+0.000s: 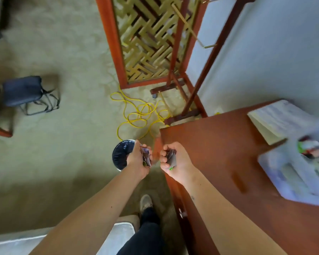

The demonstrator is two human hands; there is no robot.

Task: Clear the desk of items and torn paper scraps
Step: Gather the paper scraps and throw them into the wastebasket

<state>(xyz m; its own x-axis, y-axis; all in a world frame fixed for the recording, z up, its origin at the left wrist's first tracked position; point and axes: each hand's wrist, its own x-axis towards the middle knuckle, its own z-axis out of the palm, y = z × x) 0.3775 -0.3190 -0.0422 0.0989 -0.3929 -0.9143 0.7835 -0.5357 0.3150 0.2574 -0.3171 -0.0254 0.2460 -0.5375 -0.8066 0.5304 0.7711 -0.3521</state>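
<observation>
the left hand (136,161) holds torn paper scraps (146,157) in curled fingers, above the floor just beside the black-lined bin (120,155). the right hand (178,161) grips a second bunch of scraps (172,155) over the table (219,153) corner.

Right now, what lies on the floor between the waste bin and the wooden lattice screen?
A loose tangle of yellow cable lies on the carpet between the bin and the screen; the head view shows it.
</observation>
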